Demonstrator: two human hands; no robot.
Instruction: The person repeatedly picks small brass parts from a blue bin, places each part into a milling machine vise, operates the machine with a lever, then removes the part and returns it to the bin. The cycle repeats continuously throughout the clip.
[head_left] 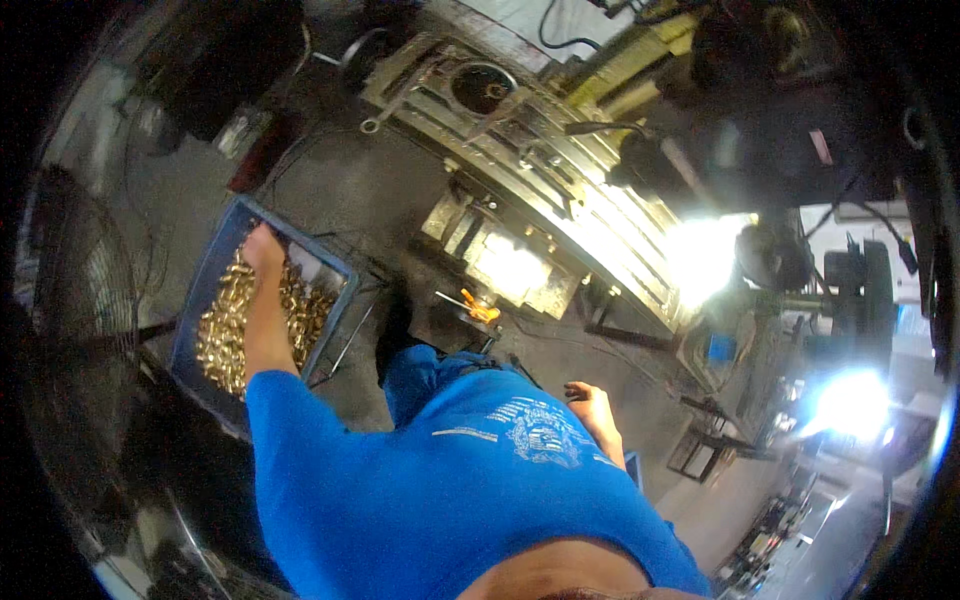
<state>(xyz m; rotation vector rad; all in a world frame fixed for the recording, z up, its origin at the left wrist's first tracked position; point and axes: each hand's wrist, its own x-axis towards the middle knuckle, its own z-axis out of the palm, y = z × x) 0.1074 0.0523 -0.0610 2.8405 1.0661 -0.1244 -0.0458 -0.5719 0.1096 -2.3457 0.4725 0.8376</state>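
My left arm reaches down into a blue plastic crate (205, 285) on the left. The crate holds a heap of small shiny brass-coloured metal parts (225, 335). My left hand (262, 250) is at the crate's far end, over the edge of the heap. Its fingers point down and are too blurred to show whether they grip a part. My right hand (592, 405) hangs beside my body on the right, with dark fingertips slightly apart. Nothing shows in it.
Ahead stands a milling machine with a long slotted metal table (560, 170), a wrench (388, 108) lying on it. An orange handle (480, 308) sits near its base. A fan (85, 280) stands at far left, a small metal stand (700, 455) at right. Bright lamps glare.
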